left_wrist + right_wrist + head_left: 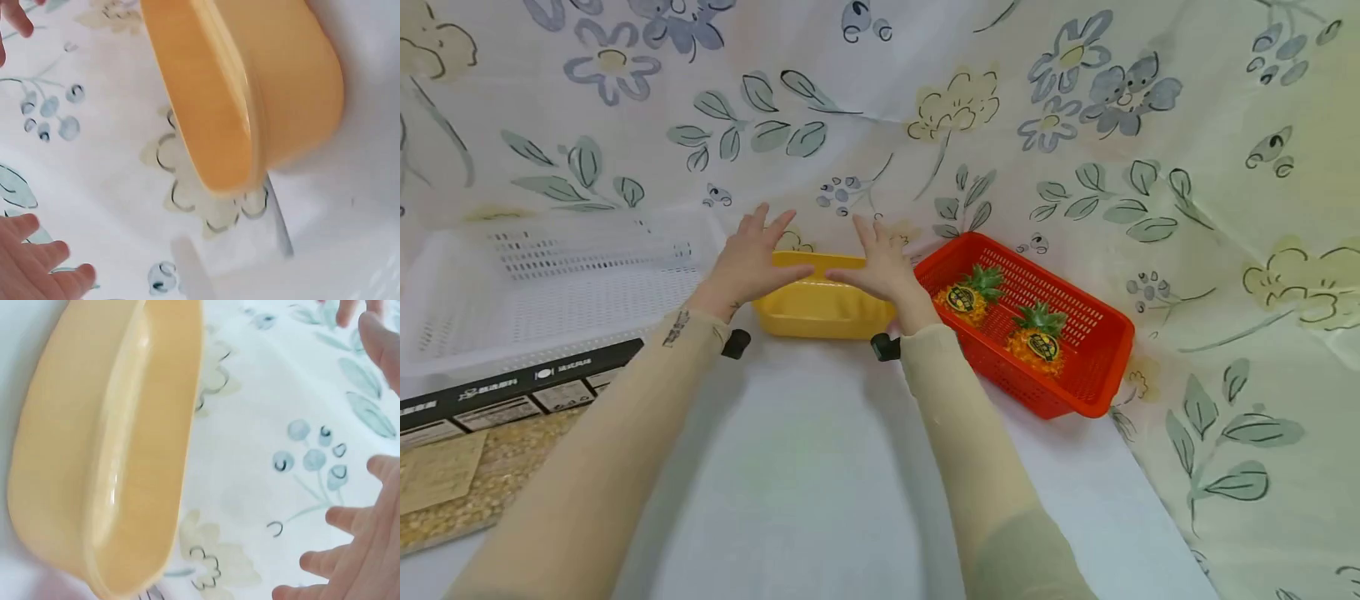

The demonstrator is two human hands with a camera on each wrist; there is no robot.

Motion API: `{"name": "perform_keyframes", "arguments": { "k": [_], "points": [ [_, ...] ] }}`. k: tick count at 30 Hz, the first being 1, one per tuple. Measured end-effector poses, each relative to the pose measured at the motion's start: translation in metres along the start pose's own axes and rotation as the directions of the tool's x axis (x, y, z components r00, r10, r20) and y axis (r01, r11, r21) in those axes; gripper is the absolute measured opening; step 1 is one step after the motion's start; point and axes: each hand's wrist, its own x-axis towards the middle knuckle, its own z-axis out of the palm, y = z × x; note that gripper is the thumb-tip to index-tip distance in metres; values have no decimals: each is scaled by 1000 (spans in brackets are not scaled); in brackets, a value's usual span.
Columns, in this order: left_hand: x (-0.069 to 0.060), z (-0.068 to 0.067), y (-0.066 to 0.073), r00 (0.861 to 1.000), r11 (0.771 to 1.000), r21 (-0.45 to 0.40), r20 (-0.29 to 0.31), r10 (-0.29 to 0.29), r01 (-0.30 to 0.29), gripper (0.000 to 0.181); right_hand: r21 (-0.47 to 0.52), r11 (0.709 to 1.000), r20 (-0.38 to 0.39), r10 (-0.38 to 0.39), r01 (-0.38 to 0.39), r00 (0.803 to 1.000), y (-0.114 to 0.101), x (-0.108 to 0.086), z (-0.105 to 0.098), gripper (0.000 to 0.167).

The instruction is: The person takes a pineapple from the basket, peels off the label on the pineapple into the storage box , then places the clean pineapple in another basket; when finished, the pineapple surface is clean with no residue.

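Both hands reach forward over a yellow plastic bin [827,321], their fingers spread and holding nothing. My left hand [747,260] is above the bin's left end, its thumb pointing inward. Over the right end is my right hand [886,265], with its thumb pointing back toward the left one. In the left wrist view the bin [294,81] shows its outer wall and rim, apart from the fingers [47,256]. From the right wrist view the bin's inside looks bare where visible, and the fingers [350,519] stand away from it.
To the right, a red basket [1093,367] holds two pineapple-shaped items [1037,346] with black labels. A white perforated basket [561,308] stands at the left, behind a clear-fronted pack of grain-like bits [512,454] with a black strip. Floral cloth [880,108] hangs behind the white tabletop [797,467].
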Motion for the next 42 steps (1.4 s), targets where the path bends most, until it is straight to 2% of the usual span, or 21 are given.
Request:
{"name": "perform_keyframes", "arguments": {
  "k": [4, 7, 9, 11, 16, 20, 22, 25, 29, 32, 34, 36, 39, 42],
  "points": [
    [-10, 11, 9, 991, 986, -154, -124, 46, -65, 84, 197, 980, -36, -26, 33, 999, 1, -12, 3, 103],
    [-21, 16, 16, 976, 955, -274, -208, 60, -117, 81, 337, 941, -56, -26, 43, 998, 1, -21, 4, 104],
    [-29, 19, 19, 967, 922, -361, -249, 52, -142, 79, 414, 909, -69, -13, 41, 997, 1, -27, 4, 105],
    [-36, 22, 22, 960, 878, -452, -278, 26, -155, 76, 480, 877, -83, 9, 32, 997, 2, -33, 4, 105],
    [-59, 32, 22, 956, 739, -662, -279, -89, -125, 68, 623, 782, -113, 56, 27, 992, 4, -52, 10, 101],
    [-80, 40, 22, 951, 639, -764, -254, -174, -87, 60, 712, 700, -145, 62, 60, 987, 9, -67, 19, 93],
    [-90, 43, 21, 943, 596, -800, -248, -221, -70, 56, 745, 662, -164, 65, 81, 984, 12, -74, 22, 90],
    [-101, 47, 18, 925, 564, -825, -238, -297, -31, 50, 788, 608, -185, 77, 100, 980, 15, -83, 25, 86],
    [-109, 54, 12, 891, 567, -822, -216, -400, 55, 48, 819, 564, -194, 94, 109, 976, 17, -88, 30, 79],
    [-111, 59, 6, 859, 544, -830, -189, -476, 119, 46, 827, 554, -192, 121, 94, 974, 19, -91, 35, 76],
    [-112, 63, 2, 838, 518, -843, -174, -518, 146, 44, 833, 548, -194, 148, 82, 970, 20, -92, 38, 74],
    [-113, 66, -1, 818, 503, -848, -167, -550, 166, 42, 839, 539, -204, 175, 79, 963, 21, -93, 41, 72],
    [-111, 69, -6, 794, 479, -857, -153, -588, 190, 38, 850, 517, -237, 208, 99, 949, 24, -93, 42, 65],
    [-108, 71, -11, 775, 439, -872, -120, -620, 217, 40, 858, 493, -282, 222, 142, 933, 28, -92, 41, 56]
  ]
}}
